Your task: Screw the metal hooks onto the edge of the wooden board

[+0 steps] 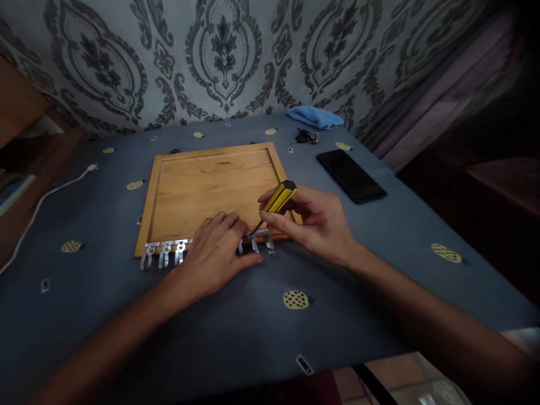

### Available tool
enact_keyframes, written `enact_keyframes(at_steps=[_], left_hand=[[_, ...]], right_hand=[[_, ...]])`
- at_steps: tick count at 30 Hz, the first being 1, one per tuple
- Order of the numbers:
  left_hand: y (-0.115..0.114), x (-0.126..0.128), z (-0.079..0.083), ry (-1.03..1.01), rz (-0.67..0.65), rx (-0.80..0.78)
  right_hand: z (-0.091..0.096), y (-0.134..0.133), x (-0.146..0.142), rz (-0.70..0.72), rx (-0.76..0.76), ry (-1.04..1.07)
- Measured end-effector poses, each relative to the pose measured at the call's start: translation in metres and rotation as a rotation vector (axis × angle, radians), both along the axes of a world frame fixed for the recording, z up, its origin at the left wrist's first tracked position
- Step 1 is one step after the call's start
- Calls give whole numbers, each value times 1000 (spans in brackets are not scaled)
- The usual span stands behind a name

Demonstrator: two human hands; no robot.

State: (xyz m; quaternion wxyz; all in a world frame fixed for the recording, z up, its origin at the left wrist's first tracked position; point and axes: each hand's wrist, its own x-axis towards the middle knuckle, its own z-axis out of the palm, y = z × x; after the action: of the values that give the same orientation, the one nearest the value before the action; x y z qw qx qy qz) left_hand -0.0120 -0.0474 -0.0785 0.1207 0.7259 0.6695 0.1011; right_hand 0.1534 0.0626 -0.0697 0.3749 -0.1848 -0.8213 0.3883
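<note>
A framed wooden board point(215, 188) lies flat on the table, with a row of metal hooks point(166, 253) along its near edge. My right hand point(318, 222) grips a yellow and black screwdriver point(279, 198) between thumb and fingers. The screwdriver is tilted, and its tip meets the metal strip near the right-hand hooks point(264, 241). Across the middle of the hook row rests my left hand point(219, 244), its thumb stretched out and its other fingers bent over the board's edge. It hides some of the hooks; what is under its fingertips cannot be seen.
To the right of the board lies a black phone point(351, 174). Keys point(307, 136) and a blue cloth point(315, 117) are at the back right. A white cable point(46, 194) runs along the left, beside a wooden shelf point(21, 107). A patterned curtain point(223, 56) hangs behind the table.
</note>
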Motion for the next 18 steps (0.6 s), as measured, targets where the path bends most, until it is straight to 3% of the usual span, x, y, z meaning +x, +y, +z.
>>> enact_keyframes(at_steps=[11, 18], left_hand=[[1, -1, 2, 16, -1, -13], [2, -1, 1, 19, -8, -17]], right_hand=[[-2, 1, -2, 11, 44, 3], [6, 6, 5, 180, 105, -75]])
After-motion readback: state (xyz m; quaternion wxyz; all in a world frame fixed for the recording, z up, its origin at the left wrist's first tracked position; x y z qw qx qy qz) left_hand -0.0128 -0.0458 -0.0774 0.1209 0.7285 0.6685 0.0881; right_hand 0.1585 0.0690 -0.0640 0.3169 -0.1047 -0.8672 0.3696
